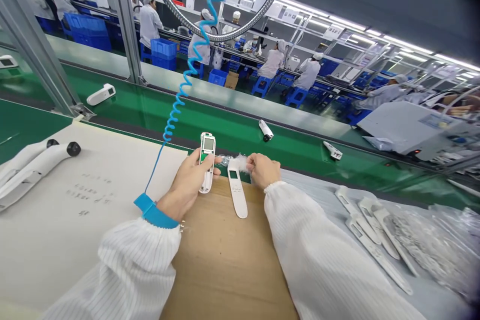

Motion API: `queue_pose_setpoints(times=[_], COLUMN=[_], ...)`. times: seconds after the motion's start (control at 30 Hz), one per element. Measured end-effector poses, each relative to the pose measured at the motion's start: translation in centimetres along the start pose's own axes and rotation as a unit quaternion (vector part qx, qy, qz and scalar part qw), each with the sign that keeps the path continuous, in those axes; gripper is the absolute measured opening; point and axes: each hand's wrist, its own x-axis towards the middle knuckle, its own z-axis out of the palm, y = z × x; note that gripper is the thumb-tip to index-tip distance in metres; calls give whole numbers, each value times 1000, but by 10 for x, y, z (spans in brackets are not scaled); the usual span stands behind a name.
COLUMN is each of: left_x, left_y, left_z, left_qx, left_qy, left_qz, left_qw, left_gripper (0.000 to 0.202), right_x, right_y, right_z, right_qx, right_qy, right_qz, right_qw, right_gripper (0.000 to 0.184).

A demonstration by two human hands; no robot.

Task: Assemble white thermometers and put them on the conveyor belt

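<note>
My left hand (189,182) grips an open white device housing (207,162) upright, its green circuit board showing inside. My right hand (263,170) pinches a wisp of clear plastic film (236,162), which stretches toward the housing. Below the film, a long white cover panel with a small window (237,195) lies flat on a brown cardboard sheet (225,260), between my hands and touching neither. A blue antistatic wrist strap (154,211) circles my left wrist, and its coiled blue cord (176,110) rises upward.
A green conveyor belt (210,120) runs just beyond the bench, carrying several white devices. White handle-shaped parts (37,165) lie on a pale mat at left. Several white panels (375,235) rest on plastic at right. Co-workers in white sit along a further line.
</note>
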Motion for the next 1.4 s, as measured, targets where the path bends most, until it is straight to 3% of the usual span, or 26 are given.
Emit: queue_pose_setpoints(times=[0.1, 0.2, 0.3, 0.4, 0.5, 0.57, 0.7, 0.77, 0.9, 1.0, 1.07, 1.17, 1.23, 1.27, 1.33, 1.4], left_x=[0, 1, 2, 3, -1, -7, -17, -18, -17, -21, -26, -33, -34, -33, -30, -26], left_y=[1, 1, -1, -2, -3, -5, -13, -19, -25, -27, -26, -24, -21, -21, -20, -20], left_z=[1, 1, -2, -5, -2, 5, 17, 19, 18, 23, 29, 38, 39, 39, 35, 30], left_qx=[3, 16, 69, 173, 266, 309, 353, 362, 370, 410, 490, 610, 637, 639, 638, 632], left_qy=[-13, -17, 2, 41, 44, 25, -37, -54, -79, -97, -110, -150, -197, -214, -216, -169], left_qz=[19, 29, 23, 60, 136, 165, 189, 185, 185, 206, 178, 118, 126, 135, 138, 132], left_qw=[1000, 999, 997, 982, 953, 936, 916, 912, 907, 883, 846, 769, 734, 726, 726, 745], left_gripper=[19, 17, 31, 50, 40, 38, 37, 36, 36, 42, 43, 48, 54, 56, 60, 62], right_x=[5, 1, -3, -6, -17, -28, -53, -62, -70, -71, -72, -74, -75, -75, -75, -75], right_y=[0, -11, -21, -25, -23, -22, -19, -17, -15, -20, -27, -37, -40, -40, -39, -35], right_z=[-3, -7, -9, -16, -27, -33, -32, -25, -4, 3, 4, 2, -1, -3, -8, -12], right_qx=[0, -5, -13, 48, 197, 333, 598, 659, 690, 713, 753, 825, 848, 852, 856, 853], right_qy=[17, 9, -17, -26, -59, -91, -195, -213, -123, -58, -55, -44, -15, -12, -42, -90], right_qz=[-23, -93, -143, -100, 0, 36, 19, 9, 30, 34, 72, 179, 235, 250, 246, 194], right_qw=[1000, 996, 989, 993, 979, 938, 777, 721, 712, 698, 651, 534, 475, 459, 453, 475], right_gripper=[14, 21, 14, 13, 14, 14, 27, 34, 41, 43, 42, 49, 55, 57, 57, 53])
